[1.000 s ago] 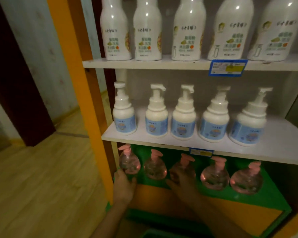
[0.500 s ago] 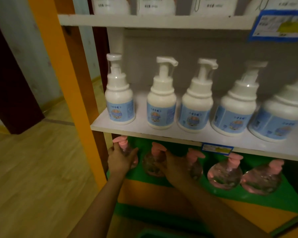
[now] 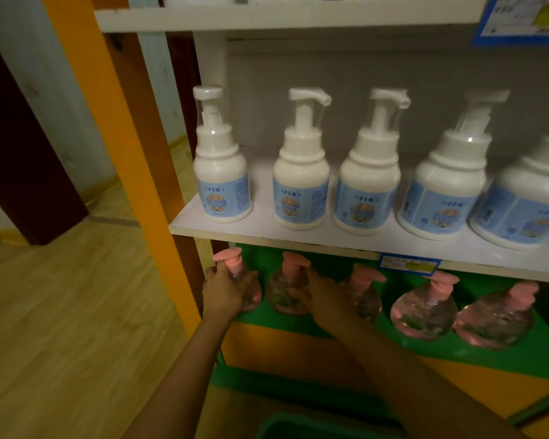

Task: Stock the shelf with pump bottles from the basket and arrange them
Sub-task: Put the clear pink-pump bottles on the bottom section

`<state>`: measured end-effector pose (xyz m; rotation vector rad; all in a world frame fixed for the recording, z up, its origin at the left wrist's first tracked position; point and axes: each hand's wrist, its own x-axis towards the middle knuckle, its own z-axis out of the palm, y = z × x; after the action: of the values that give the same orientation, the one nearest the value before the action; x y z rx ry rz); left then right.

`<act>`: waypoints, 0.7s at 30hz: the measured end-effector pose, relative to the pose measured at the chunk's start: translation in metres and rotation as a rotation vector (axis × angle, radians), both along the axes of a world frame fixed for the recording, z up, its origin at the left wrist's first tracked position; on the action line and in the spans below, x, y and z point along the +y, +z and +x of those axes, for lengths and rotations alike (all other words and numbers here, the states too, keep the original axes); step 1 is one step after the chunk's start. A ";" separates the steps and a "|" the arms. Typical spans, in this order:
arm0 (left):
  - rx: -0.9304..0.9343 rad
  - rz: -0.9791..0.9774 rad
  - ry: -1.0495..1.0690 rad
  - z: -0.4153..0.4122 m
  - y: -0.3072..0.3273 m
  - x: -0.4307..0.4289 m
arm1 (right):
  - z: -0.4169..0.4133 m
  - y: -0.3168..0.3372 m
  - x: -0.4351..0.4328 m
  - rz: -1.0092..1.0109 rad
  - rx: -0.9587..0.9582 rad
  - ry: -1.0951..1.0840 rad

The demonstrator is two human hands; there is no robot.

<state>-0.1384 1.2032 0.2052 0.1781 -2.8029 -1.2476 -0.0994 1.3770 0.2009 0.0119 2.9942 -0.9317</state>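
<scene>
— What do the hands have?

— On the green bottom shelf, the left hand is wrapped around the first clear pump bottle, hiding most of it. The right hand lies between the second bottle and third bottle; whether it grips either, I can't tell.

— And the basket?

— Only a green rim, cut off at the bottom. White pump bottles stand above; the upper price tag is cropped and unreadable.

white pump bottles on middle shelf | round bottles on shelf below
</scene>
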 end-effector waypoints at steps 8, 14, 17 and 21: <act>0.219 0.061 0.138 0.033 -0.003 0.013 | 0.034 0.006 0.002 -0.110 0.160 0.070; 0.552 0.036 -0.098 0.065 -0.008 0.033 | 0.085 -0.007 0.041 -0.107 0.413 -0.154; 0.447 -0.004 -0.390 0.072 -0.020 0.061 | 0.090 -0.008 0.061 -0.131 0.362 -0.324; 0.246 0.011 -0.572 0.072 -0.034 0.097 | 0.076 -0.010 0.077 -0.058 0.244 -0.351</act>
<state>-0.0662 1.3001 0.1707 -0.7723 -2.7082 -1.2587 -0.0236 1.4545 0.1908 0.4715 3.2513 -1.1223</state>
